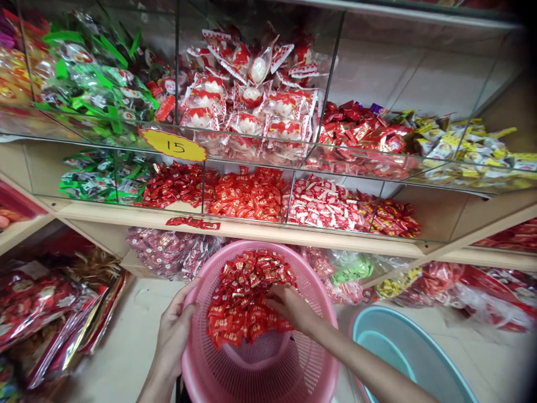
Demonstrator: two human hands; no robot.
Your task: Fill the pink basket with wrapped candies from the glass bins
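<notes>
A pink plastic basket (329,313) with mesh walls stands in front of me, tilted slightly. Red wrapped candies (237,319) lie heaped in it toward the far side, some with gold print and some brighter orange-red. My left hand (178,322) grips the basket's left rim, thumb over the edge. My right hand (289,307) reaches in from the right and lies on the heap. Its fingers are curled into the candies, and the fingertips are partly hidden among them.
Behind the basket rise shelves with clear dividers (289,193) holding wrapped sweets. A yellow tag (173,145) reads 15. A few red packets (193,223) lie on the shelf ledge. A blue tub (419,336) stands at right; shiny red bags (42,302) are piled at left.
</notes>
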